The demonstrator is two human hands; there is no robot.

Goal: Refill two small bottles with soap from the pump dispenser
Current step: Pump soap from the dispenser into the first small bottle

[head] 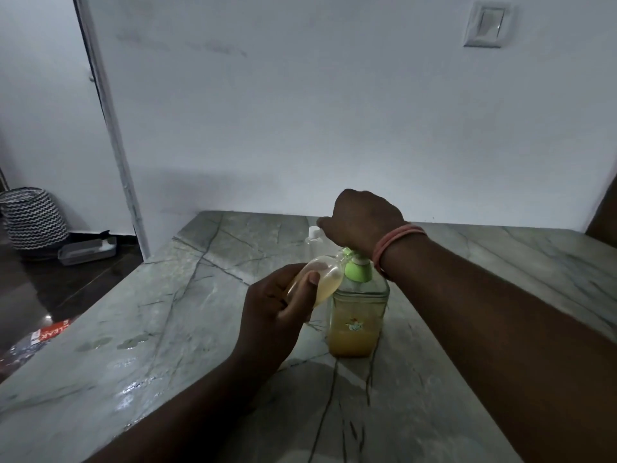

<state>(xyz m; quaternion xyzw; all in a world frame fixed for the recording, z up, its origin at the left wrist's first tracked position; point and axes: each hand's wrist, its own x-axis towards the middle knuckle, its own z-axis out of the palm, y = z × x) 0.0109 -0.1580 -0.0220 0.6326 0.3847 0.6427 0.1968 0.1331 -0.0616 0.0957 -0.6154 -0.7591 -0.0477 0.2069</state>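
The small bottle (320,282), gripped in the person's left hand (280,309) with thumb across its side, lay tilted, its long axis slanting up and to the right, mouth meeting the green spout of the pump dispenser (359,305). It appeared partly filled with amber soap. Beyond that grip, a second, capped bottle (314,240) stood apparently empty. The right hand (362,222) pressed down on the pump head, fingers curled.

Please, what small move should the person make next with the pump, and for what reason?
Probably press the pump once more. The left hand holds the small bottle tilted, its mouth at the green nozzle of the pump dispenser; the bottle looks only partly filled, and the right hand rests on the pump head.
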